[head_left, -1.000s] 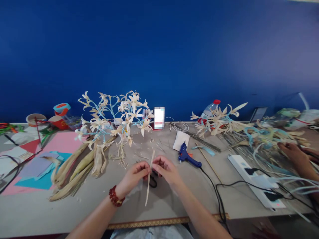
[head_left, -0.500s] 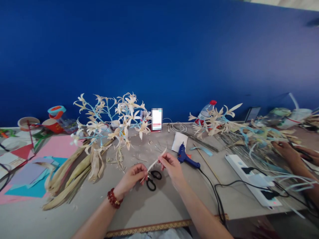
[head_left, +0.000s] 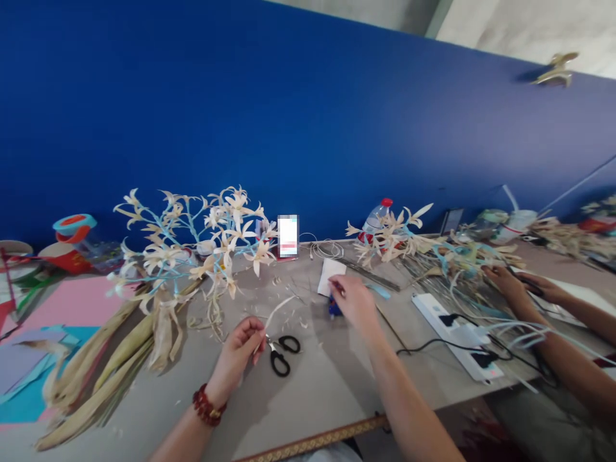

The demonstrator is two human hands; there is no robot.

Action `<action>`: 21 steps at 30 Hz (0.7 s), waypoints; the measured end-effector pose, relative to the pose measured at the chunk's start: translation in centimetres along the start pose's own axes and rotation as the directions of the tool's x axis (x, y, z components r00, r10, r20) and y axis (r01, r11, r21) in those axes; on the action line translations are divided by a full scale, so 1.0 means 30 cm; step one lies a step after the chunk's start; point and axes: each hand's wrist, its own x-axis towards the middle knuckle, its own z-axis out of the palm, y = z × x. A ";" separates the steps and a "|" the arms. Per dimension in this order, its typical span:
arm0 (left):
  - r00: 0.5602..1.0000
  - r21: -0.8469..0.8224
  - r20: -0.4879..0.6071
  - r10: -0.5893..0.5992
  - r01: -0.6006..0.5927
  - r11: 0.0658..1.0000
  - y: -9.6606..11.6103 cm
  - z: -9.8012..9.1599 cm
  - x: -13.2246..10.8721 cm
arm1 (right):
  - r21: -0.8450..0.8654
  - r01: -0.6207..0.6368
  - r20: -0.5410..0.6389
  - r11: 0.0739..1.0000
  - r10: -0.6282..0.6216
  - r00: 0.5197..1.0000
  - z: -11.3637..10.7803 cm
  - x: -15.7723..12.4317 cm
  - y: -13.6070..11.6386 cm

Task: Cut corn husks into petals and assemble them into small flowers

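Containers: a clear plastic bottle (head_left: 376, 221) with a red cap lies tilted among flowers at the back; what it holds cannot be made out. A pale cup (head_left: 516, 221) stands far right. Orange and teal tubs (head_left: 72, 227) sit far left, their contents hidden.
Strip: a thin, pale, dry strip (head_left: 275, 313), slightly curved, rises from the left hand up and to the right, above the table.
Left hand: the left hand (head_left: 238, 350) has fingertips pinched closed on the strip's lower end. A red bead bracelet (head_left: 206, 407) is on the wrist.
Right hand: the right hand (head_left: 355, 300) is stretched forward with fingers curled down over the glue gun. Whether it grips cannot be told.
Glue gun: blue plastic, the glue gun (head_left: 333, 309) is mostly covered by the hand and lies just beside a white paper (head_left: 328, 274).
Scissors: black-handled scissors (head_left: 280, 354) lie flat, just beside the left hand.
Table: the grey matte table (head_left: 312, 398) has a woven gold edge and is scattered with pale shavings.
Flowers: a blue-wrapped branch (head_left: 192, 240) bears cream star-shaped blooms. Long dry husks (head_left: 110, 350) lie beneath it.
Right side: a white power strip (head_left: 457, 333) has black plugs in it. Another person's hands (head_left: 505, 282) are among the blue stems.
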 end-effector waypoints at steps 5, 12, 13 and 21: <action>0.999 -0.006 0.017 0.028 -0.028 1.000 -0.003 -0.009 -0.001 | -0.150 -0.223 -0.137 0.963 0.203 0.969 -0.140 0.044 0.171; 0.999 0.024 0.033 0.000 -0.001 1.000 -0.001 -0.003 0.005 | -0.360 -0.358 0.087 0.862 0.413 0.907 -0.159 -0.005 0.389; 0.999 0.023 0.035 -0.005 0.004 1.000 -0.002 -0.003 0.005 | -0.360 -0.357 0.125 0.862 0.424 0.897 -0.142 -0.023 0.404; 0.999 0.027 0.000 -0.032 0.032 0.999 -0.006 0.000 0.006 | -0.210 -0.377 0.277 0.902 0.425 0.862 -0.110 -0.067 0.481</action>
